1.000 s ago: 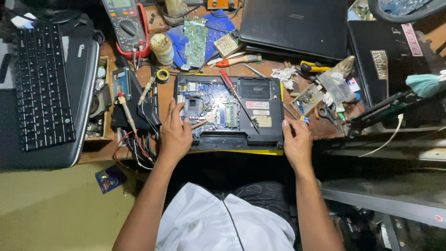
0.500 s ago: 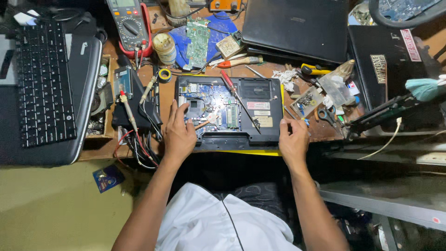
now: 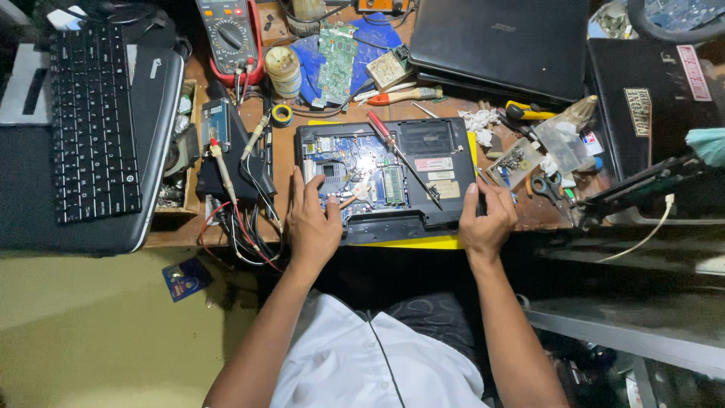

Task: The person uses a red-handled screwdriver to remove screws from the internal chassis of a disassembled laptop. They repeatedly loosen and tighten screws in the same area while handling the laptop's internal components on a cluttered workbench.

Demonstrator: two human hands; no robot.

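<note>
Hands are now shifting: left hand (image 3: 313,227) is resting with open fingers on the opened laptop (image 3: 385,177), right hand (image 3: 487,223) is gripping its right edge, having moved there from the near edge.

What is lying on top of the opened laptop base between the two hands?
A red-handled screwdriver lies slanted across the opened laptop base. The left hand covers its left part, the right hand grips its right edge. A yellow sheet shows underneath; the rest is hidden.

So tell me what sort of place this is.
Most likely an electronics repair bench. An opened laptop with its circuit board bared lies under both hands, a multimeter stands at the back, and a screwdriver lies across the laptop.
</note>
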